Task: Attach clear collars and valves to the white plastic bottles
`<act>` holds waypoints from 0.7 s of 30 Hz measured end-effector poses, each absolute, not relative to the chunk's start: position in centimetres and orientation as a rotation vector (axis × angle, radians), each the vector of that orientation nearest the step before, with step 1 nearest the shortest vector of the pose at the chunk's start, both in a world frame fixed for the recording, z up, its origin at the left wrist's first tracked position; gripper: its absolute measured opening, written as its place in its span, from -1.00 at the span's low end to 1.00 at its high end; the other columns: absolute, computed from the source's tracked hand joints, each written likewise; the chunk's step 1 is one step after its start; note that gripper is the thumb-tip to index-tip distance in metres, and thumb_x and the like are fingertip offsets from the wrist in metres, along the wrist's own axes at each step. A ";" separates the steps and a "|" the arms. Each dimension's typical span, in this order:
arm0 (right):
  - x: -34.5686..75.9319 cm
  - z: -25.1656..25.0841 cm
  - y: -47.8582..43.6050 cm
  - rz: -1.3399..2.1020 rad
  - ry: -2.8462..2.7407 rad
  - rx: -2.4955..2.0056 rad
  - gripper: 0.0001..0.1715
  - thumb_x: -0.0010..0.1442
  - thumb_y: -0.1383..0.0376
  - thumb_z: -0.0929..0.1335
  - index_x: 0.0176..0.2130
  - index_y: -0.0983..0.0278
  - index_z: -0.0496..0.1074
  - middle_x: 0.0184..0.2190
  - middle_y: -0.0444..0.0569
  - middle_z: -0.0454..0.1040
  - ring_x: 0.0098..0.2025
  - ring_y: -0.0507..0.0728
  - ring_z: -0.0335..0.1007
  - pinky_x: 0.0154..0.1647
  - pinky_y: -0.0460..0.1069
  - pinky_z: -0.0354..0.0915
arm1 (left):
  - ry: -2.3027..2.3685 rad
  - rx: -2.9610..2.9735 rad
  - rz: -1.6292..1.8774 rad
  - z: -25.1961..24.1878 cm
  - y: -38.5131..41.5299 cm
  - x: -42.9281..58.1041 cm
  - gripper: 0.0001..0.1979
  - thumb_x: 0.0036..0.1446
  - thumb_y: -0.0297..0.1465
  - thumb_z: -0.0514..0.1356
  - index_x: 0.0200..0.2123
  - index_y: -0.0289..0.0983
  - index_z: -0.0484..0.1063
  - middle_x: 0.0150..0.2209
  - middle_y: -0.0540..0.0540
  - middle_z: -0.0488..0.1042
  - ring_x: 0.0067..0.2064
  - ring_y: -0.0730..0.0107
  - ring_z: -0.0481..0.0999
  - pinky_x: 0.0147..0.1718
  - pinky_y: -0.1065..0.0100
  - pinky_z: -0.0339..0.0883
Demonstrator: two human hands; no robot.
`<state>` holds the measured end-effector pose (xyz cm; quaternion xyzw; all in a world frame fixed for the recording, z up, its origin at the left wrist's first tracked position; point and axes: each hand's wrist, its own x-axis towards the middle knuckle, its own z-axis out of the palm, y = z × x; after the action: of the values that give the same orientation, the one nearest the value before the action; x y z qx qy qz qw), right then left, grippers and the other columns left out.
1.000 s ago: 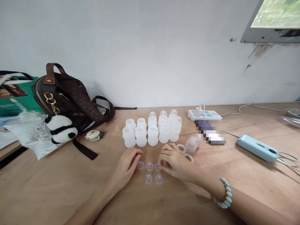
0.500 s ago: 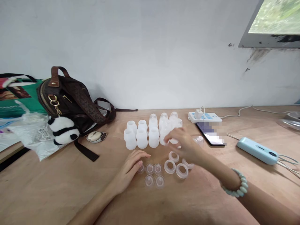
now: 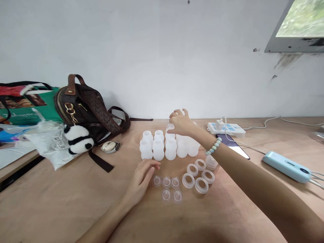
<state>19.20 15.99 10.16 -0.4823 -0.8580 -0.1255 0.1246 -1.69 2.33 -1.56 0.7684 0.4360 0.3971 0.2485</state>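
Note:
White frosted baby bottles (image 3: pixel 158 150) stand in two rows. Clear domed caps top several back ones, one cap (image 3: pixel 170 127) showing just under my right hand. Reaching over that back row, my right hand (image 3: pixel 181 123) has its fingers bent round something hidden behind the palm. My left hand (image 3: pixel 141 173) rests on the table with relaxed fingers, apart from the bottles and holding nothing. Close to its fingertips lie several clear bottle nipples (image 3: pixel 166 182). Translucent collar rings (image 3: pixel 188 181) are grouped farther right, beside a clear domed piece (image 3: pixel 211 162) below my wrist.
On the left are a brown backpack (image 3: pixel 88 104) with a panda plush (image 3: pixel 79 139), a plastic bag (image 3: pixel 52 143) and a computer mouse (image 3: pixel 109 146). At right, a power strip (image 3: pixel 234 129), a phone (image 3: pixel 235 148) and a light-blue device (image 3: pixel 286 166) lie with cables.
My right hand has moved away from the front bottles to the back row, further left and up. My left hand stays by the nipples. The view has shifted slightly.

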 end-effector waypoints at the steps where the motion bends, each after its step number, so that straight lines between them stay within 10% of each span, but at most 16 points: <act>1: 19.8 11.2 15.6 -0.383 -2.461 -1.411 -0.70 0.13 0.18 0.50 -0.27 0.38 0.54 0.01 0.25 0.50 0.21 0.48 0.20 0.24 0.47 -0.10 | 1.209 2.127 1.112 -1.5 2.2 -1.7 -0.76 0.37 -0.38 -0.05 -0.14 -0.21 0.42 -0.23 -0.10 0.51 -0.12 0.19 0.46 -0.08 0.18 0.30; 5: 24.0 16.2 11.2 -0.425 -2.043 -1.301 -0.65 0.21 0.08 0.45 -0.22 0.33 0.53 -0.01 0.16 0.48 0.19 0.43 0.24 0.21 0.46 0.01 | 1.336 2.302 1.379 -0.8 1.5 -1.7 -0.82 0.31 -0.43 0.06 -0.05 -0.19 0.37 -0.09 -0.14 0.44 -0.06 0.18 0.42 -0.07 0.16 0.31; 11: 26.2 13.7 2.7 0.392 -1.627 -1.033 -0.72 0.19 0.09 0.44 -0.41 0.24 0.51 -0.51 -0.12 0.48 -0.44 0.08 0.42 -0.39 0.00 0.31 | 0.990 2.094 1.731 1.9 -0.1 0.5 -0.36 0.19 -0.28 0.26 0.26 -0.12 0.08 0.22 -0.25 0.22 0.08 0.04 0.41 -0.15 0.15 0.43; 21: 23.3 4.6 -1.4 1.141 -1.491 -1.176 -0.66 0.18 0.00 0.37 -0.44 0.14 0.28 -0.60 -0.20 0.28 -0.56 0.08 0.18 -0.55 -0.02 0.12 | 1.112 2.055 1.229 2.6 -1.9 2.7 -0.79 0.16 -0.32 0.27 -0.15 -0.20 0.38 -0.23 -0.04 0.47 -0.26 0.28 0.48 -0.30 0.34 0.35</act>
<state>23.29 -1.35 4.59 -0.4751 -0.6020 0.4609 0.4466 2.66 -1.88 2.58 0.7540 0.4080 0.4509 0.2484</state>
